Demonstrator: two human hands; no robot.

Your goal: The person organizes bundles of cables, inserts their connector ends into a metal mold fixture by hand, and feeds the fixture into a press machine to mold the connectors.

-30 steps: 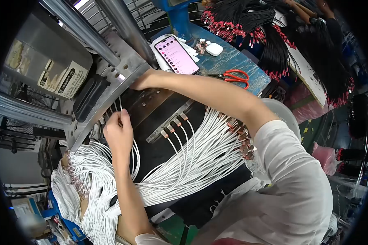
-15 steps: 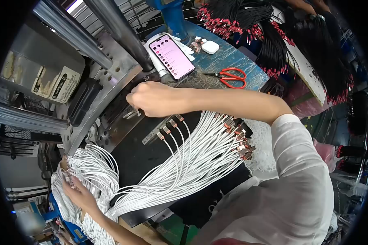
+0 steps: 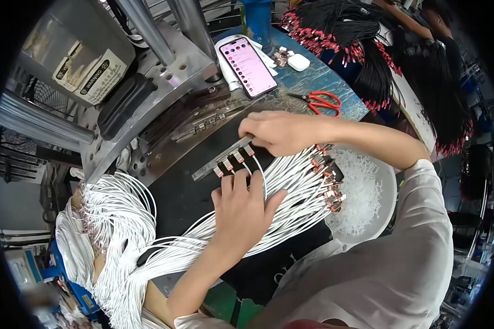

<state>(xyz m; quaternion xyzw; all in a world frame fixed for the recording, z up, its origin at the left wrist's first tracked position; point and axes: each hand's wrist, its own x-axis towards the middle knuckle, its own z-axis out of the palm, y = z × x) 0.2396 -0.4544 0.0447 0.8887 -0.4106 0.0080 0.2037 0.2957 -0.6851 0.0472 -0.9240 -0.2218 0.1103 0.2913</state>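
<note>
A slim metal strip [image 3: 205,169] lies on the black work surface with several copper-and-silver cable connectors [image 3: 237,158] in a row along it. My right hand [image 3: 277,131] is closed at the strip's upper right end, thumb and fingers curled against it. My left hand [image 3: 239,211] lies palm down over the white cables [image 3: 291,189], fingers spread, its fingertips just below the connectors. Part of those cables is hidden under it. Above the strip, a metal mold fixture [image 3: 203,126] shows on the press bed.
A press with steel columns [image 3: 148,30] stands at upper left. A phone [image 3: 248,67], red-handled scissors [image 3: 318,102] and a white case [image 3: 298,62] lie on the blue bench. A bowl of clear plastic bits [image 3: 362,192] sits right. Coiled white cables [image 3: 115,214] hang left.
My right hand has moved from the press bed down to the strip's end. My left hand has left the coiled cables at left and come over the cables beside the connectors. The view has shifted slightly.
</note>
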